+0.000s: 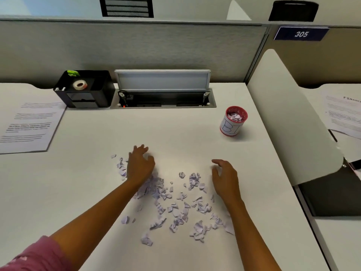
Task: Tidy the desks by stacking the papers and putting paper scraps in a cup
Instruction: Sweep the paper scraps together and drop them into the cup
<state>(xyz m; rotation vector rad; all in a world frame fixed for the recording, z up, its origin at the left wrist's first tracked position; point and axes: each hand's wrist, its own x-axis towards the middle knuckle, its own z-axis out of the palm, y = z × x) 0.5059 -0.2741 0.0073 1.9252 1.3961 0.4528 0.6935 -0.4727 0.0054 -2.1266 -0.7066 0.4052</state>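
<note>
While both hands, left hand [139, 163] and right hand [224, 176], curl spread-fingered around the torn pale-lilac paper scraps [175, 204], gathering seems underway; next, carry them to the red-rimmed cup [233, 122] (beyond the right hand).

The smooth white desk top [93, 184] bears a loose scatter of small torn pale-lilac paper scraps [175, 208] near its front, a red-rimmed paper-wrapped cup [232, 124] to the right, a printed white sheet [29, 126] at left, and a black plastic organiser box [88, 94] at the back.
</note>
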